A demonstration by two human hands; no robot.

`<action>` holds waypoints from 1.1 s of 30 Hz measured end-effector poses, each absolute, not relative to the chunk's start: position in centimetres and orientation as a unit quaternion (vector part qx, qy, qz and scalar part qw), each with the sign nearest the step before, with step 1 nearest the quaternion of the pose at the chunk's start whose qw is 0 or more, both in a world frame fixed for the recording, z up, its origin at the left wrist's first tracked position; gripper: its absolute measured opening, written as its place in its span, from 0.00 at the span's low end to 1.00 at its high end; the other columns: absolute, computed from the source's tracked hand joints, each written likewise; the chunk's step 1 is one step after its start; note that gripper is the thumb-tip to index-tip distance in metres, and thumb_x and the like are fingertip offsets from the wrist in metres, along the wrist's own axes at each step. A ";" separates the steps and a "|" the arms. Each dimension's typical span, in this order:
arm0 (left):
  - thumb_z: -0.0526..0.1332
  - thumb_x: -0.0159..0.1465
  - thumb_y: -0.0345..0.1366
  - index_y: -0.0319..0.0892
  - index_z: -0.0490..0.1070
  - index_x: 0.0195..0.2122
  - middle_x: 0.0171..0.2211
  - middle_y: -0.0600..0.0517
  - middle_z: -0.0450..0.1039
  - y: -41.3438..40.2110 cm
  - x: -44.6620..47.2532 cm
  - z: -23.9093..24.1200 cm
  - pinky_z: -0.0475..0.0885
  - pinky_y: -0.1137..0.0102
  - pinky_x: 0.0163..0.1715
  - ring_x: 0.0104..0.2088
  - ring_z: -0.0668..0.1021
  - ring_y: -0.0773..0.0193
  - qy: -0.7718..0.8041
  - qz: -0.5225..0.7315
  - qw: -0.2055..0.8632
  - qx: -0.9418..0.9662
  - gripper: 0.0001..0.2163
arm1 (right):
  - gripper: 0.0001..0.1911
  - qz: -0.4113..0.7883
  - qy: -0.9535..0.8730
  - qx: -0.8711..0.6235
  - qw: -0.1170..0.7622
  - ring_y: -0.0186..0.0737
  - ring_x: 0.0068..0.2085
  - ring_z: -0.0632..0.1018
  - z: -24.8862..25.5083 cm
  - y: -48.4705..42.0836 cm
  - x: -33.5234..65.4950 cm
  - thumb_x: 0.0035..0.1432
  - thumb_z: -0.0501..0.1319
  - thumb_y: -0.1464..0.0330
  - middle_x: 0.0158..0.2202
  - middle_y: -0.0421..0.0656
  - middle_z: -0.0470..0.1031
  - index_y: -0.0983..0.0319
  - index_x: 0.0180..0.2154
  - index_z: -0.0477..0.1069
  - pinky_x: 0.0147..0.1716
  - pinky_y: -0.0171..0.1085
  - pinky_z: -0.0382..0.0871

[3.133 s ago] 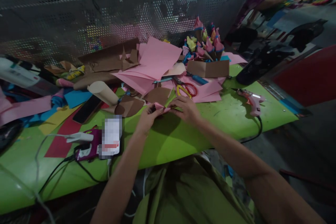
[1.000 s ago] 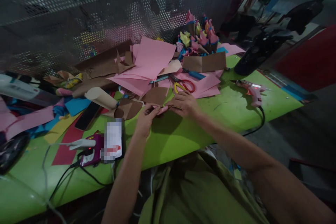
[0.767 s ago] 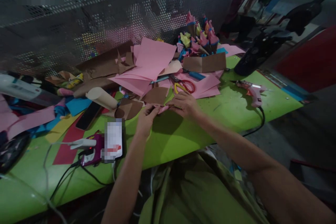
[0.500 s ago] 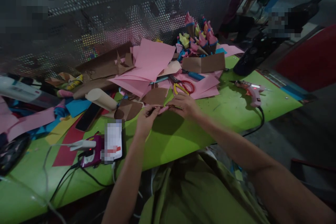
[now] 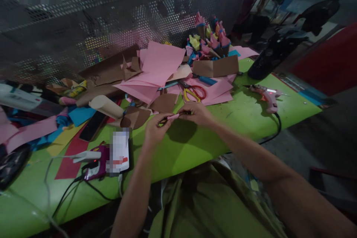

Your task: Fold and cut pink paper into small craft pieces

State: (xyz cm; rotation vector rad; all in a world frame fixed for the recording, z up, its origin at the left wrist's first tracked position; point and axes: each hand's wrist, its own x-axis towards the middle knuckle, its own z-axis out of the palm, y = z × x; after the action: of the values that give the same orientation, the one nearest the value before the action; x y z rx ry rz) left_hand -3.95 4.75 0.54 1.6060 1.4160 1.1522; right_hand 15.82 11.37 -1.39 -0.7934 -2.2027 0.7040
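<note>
Between my two hands, above the green table [image 5: 178,156], is a small strip of pink paper [image 5: 173,116]. My left hand [image 5: 156,128] pinches its left end, fingers closed. At the other end, the fingers of my right hand [image 5: 196,113] are pinched together on the same strip. Part of the strip is hidden by the fingertips. Just beyond my hands lie cut brown paper pieces [image 5: 164,103] and scissors with red and yellow handles [image 5: 198,93]. Larger pink paper sheets [image 5: 158,63] are piled behind them.
A pink glue gun [image 5: 269,98] with a cable lies at the right. Paper cone shapes [image 5: 213,41] stand at the back. On the left are a power adapter [image 5: 97,163], a phone [image 5: 120,150], a paper roll [image 5: 106,106] and cables. A perforated metal panel [image 5: 111,18] borders the table's rear.
My fingers have shifted slightly on the pink strip, and its angle has changed a little. The view has moved slightly; the things on the table lie as before.
</note>
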 end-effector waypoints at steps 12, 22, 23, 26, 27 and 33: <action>0.74 0.46 0.44 0.41 0.81 0.29 0.27 0.51 0.79 5.2 -3.8 0.4 0.75 0.71 0.32 0.29 0.78 0.65 0.552 0.503 0.518 0.416 0.13 | 0.09 0.106 -0.873 -0.286 0.380 0.44 0.41 0.76 -1.7 11.0 15.6 0.62 0.63 0.66 0.40 0.44 0.81 0.56 0.44 0.78 0.41 0.42 0.66; 0.70 0.52 0.46 0.41 0.81 0.31 0.28 0.50 0.79 5.0 -3.5 0.6 0.74 0.70 0.31 0.29 0.78 0.64 0.557 0.475 0.479 0.484 0.13 | 0.06 0.149 -0.854 -0.289 0.406 0.40 0.36 0.77 -2.0 11.1 15.5 0.61 0.65 0.65 0.34 0.43 0.82 0.59 0.37 0.79 0.35 0.38 0.65; 0.70 0.53 0.45 0.42 0.81 0.31 0.28 0.50 0.79 5.0 -3.5 0.7 0.74 0.70 0.31 0.29 0.78 0.65 0.556 0.474 0.473 0.493 0.12 | 0.06 0.162 -0.852 -0.288 0.406 0.40 0.35 0.77 -2.0 11.1 15.5 0.60 0.65 0.65 0.33 0.42 0.82 0.59 0.37 0.79 0.34 0.38 0.65; 0.69 0.54 0.45 0.42 0.81 0.31 0.28 0.50 0.79 4.9 -3.5 0.9 0.74 0.71 0.30 0.28 0.77 0.65 0.554 0.471 0.463 0.506 0.12 | 0.05 0.199 -0.845 -0.294 0.399 0.39 0.34 0.78 -2.1 11.0 15.4 0.60 0.65 0.65 0.32 0.41 0.82 0.59 0.36 0.79 0.34 0.37 0.66; 0.69 0.54 0.45 0.42 0.81 0.31 0.27 0.50 0.79 4.9 -3.5 0.9 0.74 0.70 0.29 0.27 0.77 0.65 0.555 0.470 0.464 0.506 0.12 | 0.05 0.208 -0.843 -0.300 0.394 0.39 0.33 0.78 -2.1 10.9 15.4 0.60 0.65 0.65 0.32 0.41 0.81 0.59 0.35 0.79 0.33 0.37 0.67; 0.71 0.49 0.46 0.41 0.79 0.27 0.23 0.52 0.76 5.4 -3.8 0.0 0.72 0.70 0.25 0.23 0.75 0.66 0.567 0.489 0.493 0.443 0.13 | 0.12 0.142 -0.846 -0.332 0.392 0.45 0.42 0.79 -2.2 10.6 15.1 0.60 0.65 0.65 0.42 0.45 0.81 0.58 0.46 0.76 0.41 0.43 0.70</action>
State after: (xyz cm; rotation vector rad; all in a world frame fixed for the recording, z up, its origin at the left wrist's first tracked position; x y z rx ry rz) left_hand -3.82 5.43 0.04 1.0753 1.3755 1.1874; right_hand 15.08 10.57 -2.15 -0.8443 -2.1486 0.3599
